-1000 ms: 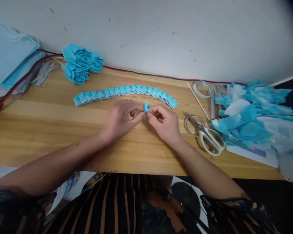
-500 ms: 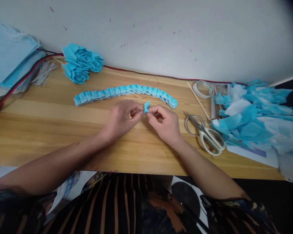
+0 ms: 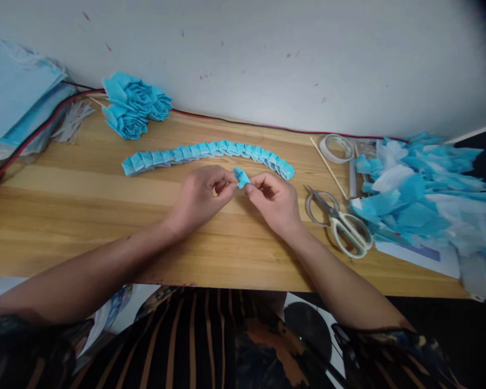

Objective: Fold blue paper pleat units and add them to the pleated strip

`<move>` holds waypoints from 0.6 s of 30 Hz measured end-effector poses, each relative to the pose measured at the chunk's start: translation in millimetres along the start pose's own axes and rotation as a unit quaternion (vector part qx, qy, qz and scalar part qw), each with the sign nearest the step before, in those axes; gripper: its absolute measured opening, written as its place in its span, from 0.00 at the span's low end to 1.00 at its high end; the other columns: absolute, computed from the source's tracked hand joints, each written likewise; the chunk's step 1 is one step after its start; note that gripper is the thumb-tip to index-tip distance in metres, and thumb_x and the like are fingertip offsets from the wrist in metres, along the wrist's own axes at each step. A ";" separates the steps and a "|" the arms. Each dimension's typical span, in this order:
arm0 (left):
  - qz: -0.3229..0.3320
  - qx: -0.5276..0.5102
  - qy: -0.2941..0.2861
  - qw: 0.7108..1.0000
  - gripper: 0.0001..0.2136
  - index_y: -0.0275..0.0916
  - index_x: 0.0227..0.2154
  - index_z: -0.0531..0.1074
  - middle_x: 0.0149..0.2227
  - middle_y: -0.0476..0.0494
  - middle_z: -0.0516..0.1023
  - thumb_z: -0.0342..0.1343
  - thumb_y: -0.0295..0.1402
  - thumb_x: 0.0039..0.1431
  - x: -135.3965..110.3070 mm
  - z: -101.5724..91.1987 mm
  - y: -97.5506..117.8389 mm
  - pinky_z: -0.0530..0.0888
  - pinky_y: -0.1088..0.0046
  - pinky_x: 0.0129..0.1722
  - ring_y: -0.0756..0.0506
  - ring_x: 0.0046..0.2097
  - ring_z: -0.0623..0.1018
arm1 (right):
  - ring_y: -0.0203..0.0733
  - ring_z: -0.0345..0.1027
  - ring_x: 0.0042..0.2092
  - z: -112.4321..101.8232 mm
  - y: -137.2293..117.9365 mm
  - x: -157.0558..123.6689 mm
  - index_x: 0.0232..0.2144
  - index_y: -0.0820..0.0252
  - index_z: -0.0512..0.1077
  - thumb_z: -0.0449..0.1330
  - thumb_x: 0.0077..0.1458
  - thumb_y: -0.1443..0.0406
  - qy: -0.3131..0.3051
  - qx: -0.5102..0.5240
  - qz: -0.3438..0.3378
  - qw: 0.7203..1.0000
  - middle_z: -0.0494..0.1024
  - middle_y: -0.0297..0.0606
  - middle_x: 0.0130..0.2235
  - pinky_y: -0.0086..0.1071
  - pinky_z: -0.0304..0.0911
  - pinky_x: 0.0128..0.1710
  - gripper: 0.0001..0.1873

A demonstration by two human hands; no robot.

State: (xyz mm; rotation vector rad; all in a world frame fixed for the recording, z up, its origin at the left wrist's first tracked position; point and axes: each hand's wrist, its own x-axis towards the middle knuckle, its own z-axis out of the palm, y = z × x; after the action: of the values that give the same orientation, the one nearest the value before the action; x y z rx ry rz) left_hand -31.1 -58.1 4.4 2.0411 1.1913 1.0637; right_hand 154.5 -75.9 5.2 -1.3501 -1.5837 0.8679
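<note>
Between my fingertips is a small folded piece of blue fabric (image 3: pixel 242 177), like face-mask material. My left hand (image 3: pixel 206 194) pinches its left side, and my right hand (image 3: pixel 274 202) pinches its right side. Both hands are closed, just above the wooden table. Beyond them, a curved row of folded blue pieces (image 3: pixel 202 150) lies across the table, each overlapping its neighbour. To the right of my right hand are scissors (image 3: pixel 344 224) with cream handles, partly over a ring-shaped roll (image 3: pixel 310 208).
Blue fabric flowers (image 3: pixel 132 102) lie at the back left, near stacked blue masks (image 3: pixel 20 92) and white strips (image 3: pixel 73 120). At right are a tape roll (image 3: pixel 335 148), a thin stick (image 3: pixel 328 166) and a heap of blue and white fabric scraps (image 3: pixel 421 200). A red-black cable (image 3: pixel 243 123) runs along the wall.
The small blue piece has turned between my fingers, its top now leaning left and more of its folded face showing. My right hand has shifted slightly right.
</note>
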 end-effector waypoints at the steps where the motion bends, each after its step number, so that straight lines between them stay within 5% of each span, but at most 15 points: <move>1: 0.001 0.001 0.003 1.000 0.07 0.41 0.28 0.76 0.24 0.52 0.73 0.55 0.27 0.59 0.0 0.1 -0.1 0.67 0.71 0.31 0.50 0.28 0.70 | 0.35 0.62 0.28 -0.1 0.5 0.4 0.27 0.55 0.72 0.62 0.54 0.59 -0.002 0.005 0.005 1.000 0.73 0.31 0.25 0.32 0.59 0.30 0.08; 18: -0.024 -0.022 -0.006 0.999 0.07 0.39 0.33 0.81 0.28 0.51 0.80 0.58 0.28 0.63 0.4 -0.9 -1.4 0.69 0.74 0.31 0.51 0.30 0.74 | 0.35 0.63 0.31 -4.1 -0.3 3.2 0.29 0.56 0.73 0.63 0.56 0.56 -0.055 0.091 0.046 0.993 0.73 0.31 0.29 0.32 0.61 0.33 0.11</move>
State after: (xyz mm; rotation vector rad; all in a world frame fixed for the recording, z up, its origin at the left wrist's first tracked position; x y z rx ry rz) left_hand -32.3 -57.1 3.9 1.9730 1.1952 1.0444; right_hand 157.9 -72.9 7.6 -1.2707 -1.4950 1.1318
